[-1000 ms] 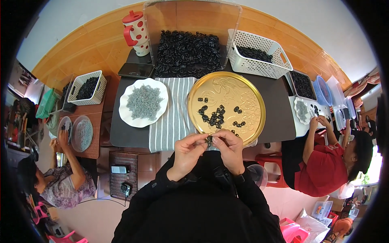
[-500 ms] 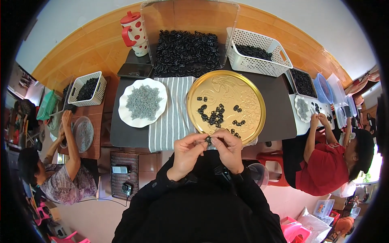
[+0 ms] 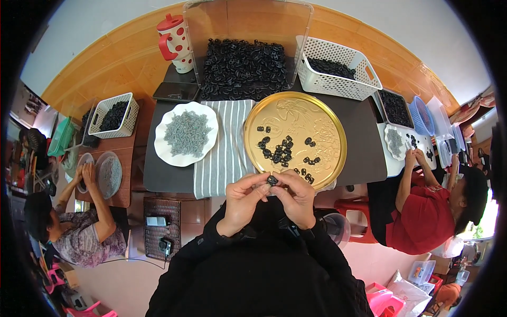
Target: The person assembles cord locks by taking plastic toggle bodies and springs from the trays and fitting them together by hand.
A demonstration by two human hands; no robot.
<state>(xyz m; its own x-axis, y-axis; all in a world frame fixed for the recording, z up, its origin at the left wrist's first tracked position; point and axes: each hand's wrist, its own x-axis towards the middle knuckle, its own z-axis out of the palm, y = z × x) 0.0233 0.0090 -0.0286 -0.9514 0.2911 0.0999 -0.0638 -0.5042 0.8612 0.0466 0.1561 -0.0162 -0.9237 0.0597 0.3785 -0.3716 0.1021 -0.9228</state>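
Note:
A small black oval plastic part (image 3: 272, 180) is pinched between both my hands, just off the near edge of the round gold tray (image 3: 322, 119). My left hand (image 3: 244, 201) grips it from the left with thumb and fingertips. From the other side, my right hand (image 3: 297, 196) holds it the same way. Several similar black parts (image 3: 277, 150) lie scattered on the tray, some in small groups. Left of a striped grey cloth (image 3: 224, 137), a white scalloped plate (image 3: 160, 145) bears a heap of small grey-blue pieces (image 3: 187, 133).
A clear bin (image 3: 248, 21) of black parts stands at the back, beside a white perforated basket (image 3: 338, 87) and a red-dotted tumbler (image 3: 177, 47). A dark phone-like slab (image 3: 177, 92) lies near the plate. One person (image 3: 84, 227) works at left, another in red (image 3: 422, 211) at right.
The black part has turned slightly between my fingers, showing its face more. At left, the other person's hands have come together and lowered toward the bowls.

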